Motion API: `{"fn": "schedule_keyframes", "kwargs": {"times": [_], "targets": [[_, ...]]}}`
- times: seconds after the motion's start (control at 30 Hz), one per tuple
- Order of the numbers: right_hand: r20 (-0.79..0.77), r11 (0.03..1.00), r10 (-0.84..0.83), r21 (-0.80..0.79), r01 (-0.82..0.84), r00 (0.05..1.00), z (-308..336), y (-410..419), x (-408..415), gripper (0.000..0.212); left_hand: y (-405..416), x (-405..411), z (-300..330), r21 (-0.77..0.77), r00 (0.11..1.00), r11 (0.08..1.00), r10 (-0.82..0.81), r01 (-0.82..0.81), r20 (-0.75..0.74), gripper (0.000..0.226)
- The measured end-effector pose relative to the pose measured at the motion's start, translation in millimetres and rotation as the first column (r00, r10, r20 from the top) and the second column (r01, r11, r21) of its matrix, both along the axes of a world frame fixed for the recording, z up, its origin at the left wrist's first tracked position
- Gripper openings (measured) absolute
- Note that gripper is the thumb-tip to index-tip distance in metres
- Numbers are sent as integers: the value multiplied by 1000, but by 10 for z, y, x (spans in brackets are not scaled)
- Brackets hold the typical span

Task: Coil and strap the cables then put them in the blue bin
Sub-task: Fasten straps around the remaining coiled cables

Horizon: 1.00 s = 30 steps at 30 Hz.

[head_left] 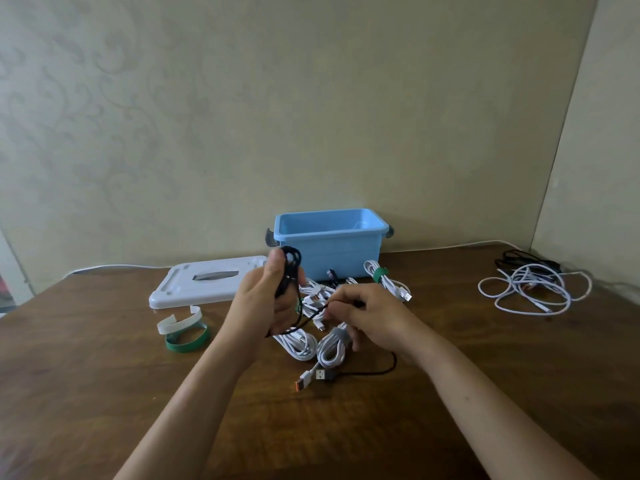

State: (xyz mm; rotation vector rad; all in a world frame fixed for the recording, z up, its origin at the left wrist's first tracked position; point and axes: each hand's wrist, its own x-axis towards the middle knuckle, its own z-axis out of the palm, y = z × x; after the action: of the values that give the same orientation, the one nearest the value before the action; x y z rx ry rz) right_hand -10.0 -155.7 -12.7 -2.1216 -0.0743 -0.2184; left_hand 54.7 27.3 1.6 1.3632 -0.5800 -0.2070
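My left hand (266, 299) grips a black cable (289, 271) wound into loops, held upright above the table. My right hand (367, 313) pinches the free run of the same cable; its tail curves over the table to a USB plug (325, 375). Under the hands lie several coiled white cables (301, 344), one bound with a grey strap (337, 336), another with a green strap (379, 273). The blue bin (329, 244) stands open behind them by the wall. A loose tangle of white and black cables (533, 285) lies at the far right.
A white bin lid (204, 282) lies flat at the left of the bin. In front of it are a white strap (180, 322) and a green strap (188, 339), both curled. The brown wooden table (104, 375) meets walls behind and at the right.
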Motion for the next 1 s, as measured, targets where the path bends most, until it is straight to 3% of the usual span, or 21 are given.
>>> {"fn": "schedule_keyframes", "kwargs": {"times": [0.1, 0.3, 0.5, 0.67, 0.83, 1.0], "targets": [[93, 990, -123, -63, 129, 988, -11, -26, 23, 16, -77, -97, -19, 100, 994, 993, -71, 62, 87, 60], [288, 884, -348, -217, 415, 892, 65, -213, -30, 38, -91, -117, -13, 150, 990, 988, -48, 28, 132, 60], [453, 888, -311, -175, 425, 835, 18, -216, 0, 43, -153, -91, -70, 349, 947, 922, 48, -164, 318, 69], [461, 894, -314, -150, 422, 830, 9, -173, 17, 38, -296, -130, -150, 491, 898, 826, 42, -278, 437, 54], [399, 931, -261, -136, 338, 879, -12, -186, 43, 25, -275, -52, -161, 536, 930, 801, 69, -267, 361, 60], [330, 945, -264, -102, 312, 906, -2, -158, 51, 36, -279, -48, -167, 495, 952, 841, 71, -217, 296, 75]]}}
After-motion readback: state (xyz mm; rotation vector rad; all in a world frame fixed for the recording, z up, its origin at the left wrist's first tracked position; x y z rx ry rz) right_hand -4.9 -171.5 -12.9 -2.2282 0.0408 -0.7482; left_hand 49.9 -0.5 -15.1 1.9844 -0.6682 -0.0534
